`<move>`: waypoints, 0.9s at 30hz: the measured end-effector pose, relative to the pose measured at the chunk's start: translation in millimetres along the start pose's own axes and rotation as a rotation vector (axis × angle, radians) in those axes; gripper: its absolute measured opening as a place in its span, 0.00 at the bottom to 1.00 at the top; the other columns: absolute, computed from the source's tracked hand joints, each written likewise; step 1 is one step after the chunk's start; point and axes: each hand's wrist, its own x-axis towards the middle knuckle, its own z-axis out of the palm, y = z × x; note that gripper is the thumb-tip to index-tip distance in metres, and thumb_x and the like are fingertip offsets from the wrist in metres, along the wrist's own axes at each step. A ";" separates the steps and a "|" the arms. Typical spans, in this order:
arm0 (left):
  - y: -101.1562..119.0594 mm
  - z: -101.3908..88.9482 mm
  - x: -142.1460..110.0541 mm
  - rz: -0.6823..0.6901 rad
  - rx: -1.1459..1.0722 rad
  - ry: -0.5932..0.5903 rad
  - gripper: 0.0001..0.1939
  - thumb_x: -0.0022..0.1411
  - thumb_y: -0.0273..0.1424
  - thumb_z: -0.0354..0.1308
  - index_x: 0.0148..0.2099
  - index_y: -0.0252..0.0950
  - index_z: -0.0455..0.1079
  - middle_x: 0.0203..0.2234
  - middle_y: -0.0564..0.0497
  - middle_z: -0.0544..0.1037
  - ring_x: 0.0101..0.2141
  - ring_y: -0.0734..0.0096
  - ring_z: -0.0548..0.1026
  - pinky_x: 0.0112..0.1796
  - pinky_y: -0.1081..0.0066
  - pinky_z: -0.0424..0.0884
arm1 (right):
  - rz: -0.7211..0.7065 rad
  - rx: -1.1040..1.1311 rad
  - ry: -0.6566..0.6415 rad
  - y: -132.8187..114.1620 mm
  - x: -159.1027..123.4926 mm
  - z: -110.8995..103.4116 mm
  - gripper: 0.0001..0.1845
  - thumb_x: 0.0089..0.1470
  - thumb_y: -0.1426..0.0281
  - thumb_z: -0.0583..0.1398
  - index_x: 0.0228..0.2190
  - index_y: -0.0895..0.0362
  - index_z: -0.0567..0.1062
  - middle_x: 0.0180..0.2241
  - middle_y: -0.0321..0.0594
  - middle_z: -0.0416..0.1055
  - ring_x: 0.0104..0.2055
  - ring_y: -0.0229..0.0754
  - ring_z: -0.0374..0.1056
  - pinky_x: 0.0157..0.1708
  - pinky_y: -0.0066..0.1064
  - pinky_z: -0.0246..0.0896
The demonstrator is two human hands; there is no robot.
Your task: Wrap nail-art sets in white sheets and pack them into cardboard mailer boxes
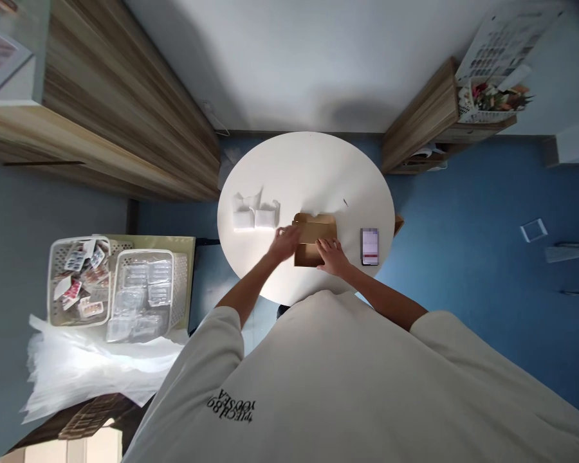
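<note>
Both hands on a brown cardboard box (313, 238), near the front edge of the round white table (309, 167). Left hand (285, 242) clasps the box's left side, fingers wrapped onto its edge. Right hand (332, 254) lies flat on the near right part of the box, fingers spread, pressing rather than gripping. Box flap stands open on the far side.

Just right of the right hand, apart from it: a phone (369, 245), screen lit, close to the table's right rim. Left of the left hand and a little farther out: white packets (255, 212), not touching the box.

Beyond the box, the tabletop is bare to the far rim. Two white baskets (118, 286) on a low stand sit well left, off the table.
</note>
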 end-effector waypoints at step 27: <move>-79.6 -59.9 65.0 -0.276 0.215 -0.150 0.25 0.66 0.34 0.63 0.64 0.37 0.69 0.54 0.33 0.79 0.61 0.35 0.69 0.63 0.40 0.52 | 0.043 0.021 -0.072 -4.9 -2.0 -8.8 0.56 0.56 0.57 0.68 0.76 0.60 0.50 0.75 0.59 0.50 0.74 0.66 0.48 0.73 0.57 0.37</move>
